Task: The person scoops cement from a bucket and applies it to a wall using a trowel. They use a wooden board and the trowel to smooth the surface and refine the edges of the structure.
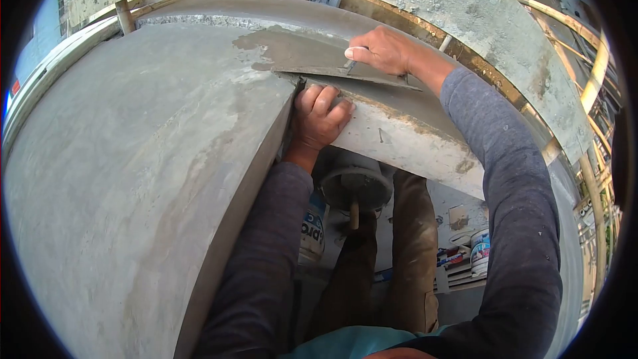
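My right hand (382, 52) is closed around the handle of a plastering trowel (319, 74). The trowel's long, thin blade lies along the front edge of the concrete ledge, beside a darker patch of wet mortar (282, 46). Just below the blade, my left hand (319, 118) curls its fingers over the upper edge of a pale board (412, 138) at the inner corner. This board runs along the front of the ledge and has grey smears on it. To the left of my left hand spreads a broad, smooth grey concrete slab (146, 139).
Below, near my legs, hangs or stands a bucket (357, 186) with a wooden handle (354, 215) sticking out. Paint pails (312, 233) stand lower down. Beyond the ledge are a mortar-spattered plank (425, 0) and bamboo poles (595, 80).
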`<state>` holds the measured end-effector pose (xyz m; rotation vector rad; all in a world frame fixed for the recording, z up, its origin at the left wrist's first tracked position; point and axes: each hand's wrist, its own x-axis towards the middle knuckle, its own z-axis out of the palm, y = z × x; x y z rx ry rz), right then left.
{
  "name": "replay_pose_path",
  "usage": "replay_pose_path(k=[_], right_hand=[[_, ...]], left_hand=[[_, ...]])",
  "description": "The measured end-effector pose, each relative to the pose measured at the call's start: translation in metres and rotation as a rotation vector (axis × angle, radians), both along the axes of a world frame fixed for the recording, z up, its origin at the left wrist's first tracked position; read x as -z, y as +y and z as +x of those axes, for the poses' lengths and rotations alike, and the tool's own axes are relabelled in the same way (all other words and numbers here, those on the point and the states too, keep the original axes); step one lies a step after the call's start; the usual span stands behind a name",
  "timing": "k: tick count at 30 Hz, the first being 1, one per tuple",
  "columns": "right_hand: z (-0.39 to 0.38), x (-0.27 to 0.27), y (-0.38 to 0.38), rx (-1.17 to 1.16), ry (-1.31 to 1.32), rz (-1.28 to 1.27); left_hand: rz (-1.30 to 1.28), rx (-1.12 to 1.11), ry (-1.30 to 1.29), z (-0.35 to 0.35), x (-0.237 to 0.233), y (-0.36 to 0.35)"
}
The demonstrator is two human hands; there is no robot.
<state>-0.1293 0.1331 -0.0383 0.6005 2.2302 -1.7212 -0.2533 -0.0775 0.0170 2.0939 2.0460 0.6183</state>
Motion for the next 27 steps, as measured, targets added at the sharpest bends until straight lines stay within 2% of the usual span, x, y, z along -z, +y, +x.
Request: replay_pose_path(k=[2, 4, 7, 10, 14, 16, 19, 22, 24, 26, 27], right_hand=[[0.013, -0.003, 0.005, -0.02, 0.022, -0.031], [0.02, 0.001, -0.001, 0.097, -0.039, 0.062], [-0.014, -0.013, -0.018, 0.035, -0.139, 0.117], [-0.037, 0.001, -0.025, 0.017, -0.214, 0.125], [-0.008, -0.016, -0.022, -0.001, -0.298, 0.157], [0.024, -0.027, -0.019, -0.036, -0.461, 0.16], [0.05, -0.03, -0.008, -0.043, -0.538, 0.213], [0.029, -0.01, -0.01, 0.011, -0.454, 0.131], [-0.001, 0.021, -0.017, 0.124, -0.351, 0.153], [-0.036, 0.053, -0.016, 0.128, -0.323, 0.099], [-0.051, 0.049, -0.019, 0.123, -0.321, 0.086]], left_hand=[[0.009, 0.003, -0.001, -0.001, 0.0, 0.002], [0.006, 0.007, -0.002, 0.0, -0.002, 0.0], [-0.008, 0.006, -0.028, 0.0, -0.001, 0.001], [-0.007, 0.002, -0.011, 0.003, -0.001, -0.002], [0.007, -0.01, -0.017, -0.002, -0.002, 0.0], [0.001, -0.005, -0.03, 0.002, 0.0, 0.0], [-0.024, -0.007, -0.019, 0.001, -0.002, 0.0], [-0.001, 0.004, -0.042, 0.0, -0.001, 0.0], [-0.006, 0.0, -0.026, 0.001, 0.0, 0.001], [0.004, -0.004, -0.047, 0.0, 0.002, -0.001], [-0.009, -0.007, -0.045, -0.001, 0.001, -0.001]])
